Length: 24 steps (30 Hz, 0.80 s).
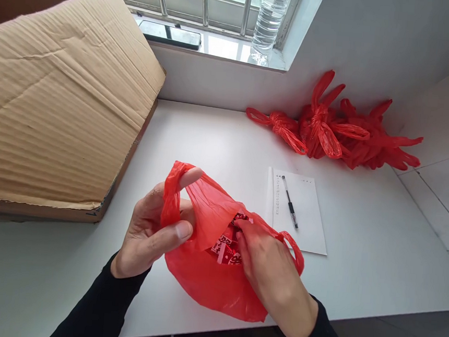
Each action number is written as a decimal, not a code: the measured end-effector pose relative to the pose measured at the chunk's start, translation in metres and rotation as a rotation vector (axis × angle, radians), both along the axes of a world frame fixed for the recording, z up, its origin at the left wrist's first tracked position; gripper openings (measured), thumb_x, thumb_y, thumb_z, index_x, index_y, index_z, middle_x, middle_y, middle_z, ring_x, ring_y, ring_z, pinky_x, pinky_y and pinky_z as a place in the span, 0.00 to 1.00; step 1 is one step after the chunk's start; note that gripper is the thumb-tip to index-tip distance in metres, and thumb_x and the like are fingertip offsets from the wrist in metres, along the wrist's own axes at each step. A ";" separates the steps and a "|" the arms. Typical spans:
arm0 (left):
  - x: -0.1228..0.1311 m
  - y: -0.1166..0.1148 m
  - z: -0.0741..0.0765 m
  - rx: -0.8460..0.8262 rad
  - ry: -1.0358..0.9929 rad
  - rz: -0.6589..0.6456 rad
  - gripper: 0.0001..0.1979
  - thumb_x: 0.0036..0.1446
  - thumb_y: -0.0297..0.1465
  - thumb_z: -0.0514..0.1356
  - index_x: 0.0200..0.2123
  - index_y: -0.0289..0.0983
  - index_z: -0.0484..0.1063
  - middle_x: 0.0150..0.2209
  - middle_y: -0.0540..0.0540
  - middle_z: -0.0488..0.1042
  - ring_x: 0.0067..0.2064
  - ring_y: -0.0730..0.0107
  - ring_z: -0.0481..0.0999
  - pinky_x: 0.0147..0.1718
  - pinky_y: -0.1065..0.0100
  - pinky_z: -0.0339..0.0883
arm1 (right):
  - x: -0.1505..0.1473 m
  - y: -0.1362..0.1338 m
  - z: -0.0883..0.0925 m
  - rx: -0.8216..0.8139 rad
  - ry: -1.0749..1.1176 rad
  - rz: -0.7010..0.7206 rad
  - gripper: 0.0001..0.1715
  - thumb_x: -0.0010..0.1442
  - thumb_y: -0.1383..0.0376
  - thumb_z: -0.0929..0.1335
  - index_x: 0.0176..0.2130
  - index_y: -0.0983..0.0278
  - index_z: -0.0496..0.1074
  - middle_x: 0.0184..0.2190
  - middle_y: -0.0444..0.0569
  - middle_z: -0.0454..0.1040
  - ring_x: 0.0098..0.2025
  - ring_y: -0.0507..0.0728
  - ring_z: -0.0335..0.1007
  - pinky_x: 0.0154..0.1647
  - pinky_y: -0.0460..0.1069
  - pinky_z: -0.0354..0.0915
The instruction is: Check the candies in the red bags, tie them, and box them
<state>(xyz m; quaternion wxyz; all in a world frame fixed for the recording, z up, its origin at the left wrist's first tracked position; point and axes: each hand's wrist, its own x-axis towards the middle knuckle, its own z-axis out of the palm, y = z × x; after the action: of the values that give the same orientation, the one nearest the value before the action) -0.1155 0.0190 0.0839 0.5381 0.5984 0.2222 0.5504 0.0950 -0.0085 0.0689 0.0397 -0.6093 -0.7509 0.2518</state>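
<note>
A red plastic bag [217, 288] rests near the front edge of the white table, its mouth held apart. My left hand [156, 225] has one of the bag's handles looped over its fingers and grips it, with the thumb in front. Inside the bag lie several small red packets [227, 247] with dark and white print. My right hand [271, 267] reaches into the bag's mouth. Its fingertips are at the packets, partly hidden by them and the plastic, so I cannot make out whether it grasps one. The other handle [296, 251] hangs beside my right wrist.
A large cardboard box [66, 91] stands at the left. Several knotted red bags [326, 125] lie against the wall at the back right. A pen [290, 203] lies on a notebook [313, 234]. On the windowsill are a phone [169, 34] and a water bottle [268, 23].
</note>
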 end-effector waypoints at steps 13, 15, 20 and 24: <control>0.001 0.000 -0.002 -0.031 -0.002 0.013 0.28 0.66 0.30 0.58 0.67 0.55 0.66 0.19 0.57 0.52 0.18 0.76 0.51 0.16 0.72 0.50 | -0.006 0.006 -0.004 -0.045 -0.130 0.139 0.26 0.66 0.74 0.59 0.59 0.58 0.66 0.36 0.48 0.77 0.30 0.57 0.74 0.23 0.50 0.49; 0.002 0.000 -0.001 -0.034 -0.007 0.014 0.27 0.66 0.30 0.58 0.66 0.54 0.67 0.19 0.57 0.51 0.18 0.76 0.50 0.17 0.72 0.48 | 0.000 0.005 -0.002 -0.049 -0.132 0.108 0.24 0.66 0.75 0.58 0.57 0.60 0.67 0.38 0.49 0.78 0.30 0.58 0.74 0.24 0.50 0.51; -0.002 -0.003 -0.002 -0.044 0.001 -0.045 0.26 0.66 0.33 0.57 0.66 0.53 0.67 0.19 0.56 0.53 0.18 0.74 0.52 0.17 0.70 0.50 | 0.012 -0.003 0.011 -0.067 -0.203 0.062 0.37 0.64 0.77 0.59 0.68 0.57 0.58 0.43 0.50 0.80 0.33 0.60 0.78 0.26 0.52 0.53; -0.004 -0.005 0.001 -0.036 0.013 -0.137 0.28 0.66 0.35 0.56 0.68 0.53 0.64 0.19 0.56 0.53 0.17 0.74 0.52 0.17 0.70 0.50 | 0.015 -0.004 0.018 -0.141 -0.279 0.041 0.36 0.62 0.78 0.61 0.65 0.54 0.64 0.38 0.47 0.80 0.30 0.60 0.78 0.26 0.51 0.52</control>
<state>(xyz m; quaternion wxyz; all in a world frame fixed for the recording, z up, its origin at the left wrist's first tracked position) -0.1199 0.0136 0.0847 0.5836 0.6061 0.1942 0.5042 0.1099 -0.0129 0.0872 -0.1132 -0.6243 -0.7417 0.2177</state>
